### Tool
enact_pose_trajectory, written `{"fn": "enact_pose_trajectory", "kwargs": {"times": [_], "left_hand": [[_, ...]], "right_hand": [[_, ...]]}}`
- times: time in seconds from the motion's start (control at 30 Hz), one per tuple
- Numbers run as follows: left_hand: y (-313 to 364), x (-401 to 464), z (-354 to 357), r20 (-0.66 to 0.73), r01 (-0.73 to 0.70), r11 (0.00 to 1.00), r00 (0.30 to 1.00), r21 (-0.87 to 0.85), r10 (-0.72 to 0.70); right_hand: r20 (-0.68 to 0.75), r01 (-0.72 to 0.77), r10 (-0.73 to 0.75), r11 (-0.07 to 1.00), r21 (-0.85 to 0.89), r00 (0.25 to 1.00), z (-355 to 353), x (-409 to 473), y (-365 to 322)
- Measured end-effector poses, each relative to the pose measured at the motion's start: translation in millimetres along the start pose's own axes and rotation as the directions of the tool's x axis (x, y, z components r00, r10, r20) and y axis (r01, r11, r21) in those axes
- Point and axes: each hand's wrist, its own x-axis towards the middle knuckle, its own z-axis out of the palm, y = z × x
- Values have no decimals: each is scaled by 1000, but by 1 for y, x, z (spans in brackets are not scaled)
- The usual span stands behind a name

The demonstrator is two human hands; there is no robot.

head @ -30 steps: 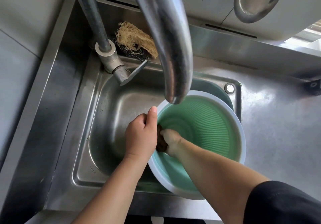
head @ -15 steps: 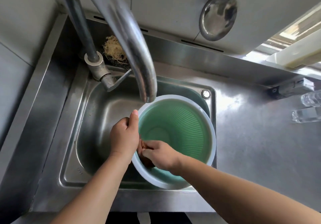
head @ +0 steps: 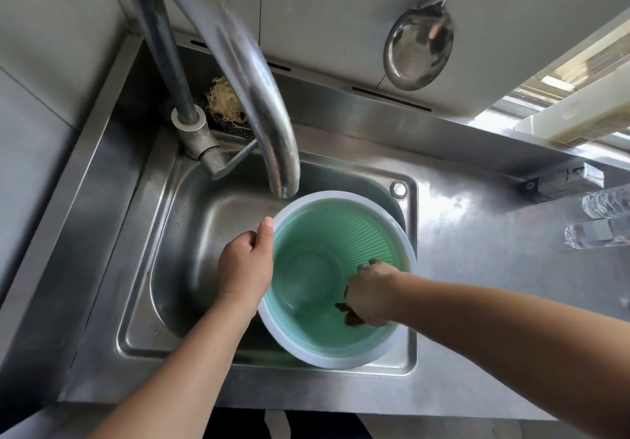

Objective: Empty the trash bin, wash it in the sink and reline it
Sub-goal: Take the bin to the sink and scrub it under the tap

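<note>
The stainless steel sink basin (head: 191,268) is open on its left half. The right half is filled by the round green plastic bin with a white rim (head: 341,244), whose mouth is open from above except where the right hand (head: 370,297) is inside. The left hand (head: 245,268) blocks the bin's left rim. The curved steel faucet spout (head: 259,97) overhangs the bin's far edge. The steel worktop (head: 477,268) right of the sink lies open up to two clear plastic bottles (head: 600,220) at the far right.
</note>
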Motion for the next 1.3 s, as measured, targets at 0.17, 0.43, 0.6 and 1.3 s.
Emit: {"fn": "enact_pose_trajectory", "kwargs": {"times": [0.17,0.43,0.6,1.3], "left_hand": [[0,-3,0,-2,-8,1000,1000,-2,8],[3,-6,2,-59,-25,999,998,49,28],[-2,-6,0,-65,14,1000,998,23,-12],[-2,-18,-2,-3,143,972,989,-184,-146]], "right_hand": [[-10,-79,78,990,-117,997,-1,9,-2],[-118,97,-14,666,739,993,-9,-1,-48],[-93,172,182,-489,855,979,-51,17,-79],[-35,550,654,-605,576,756,-99,15,-79]]}}
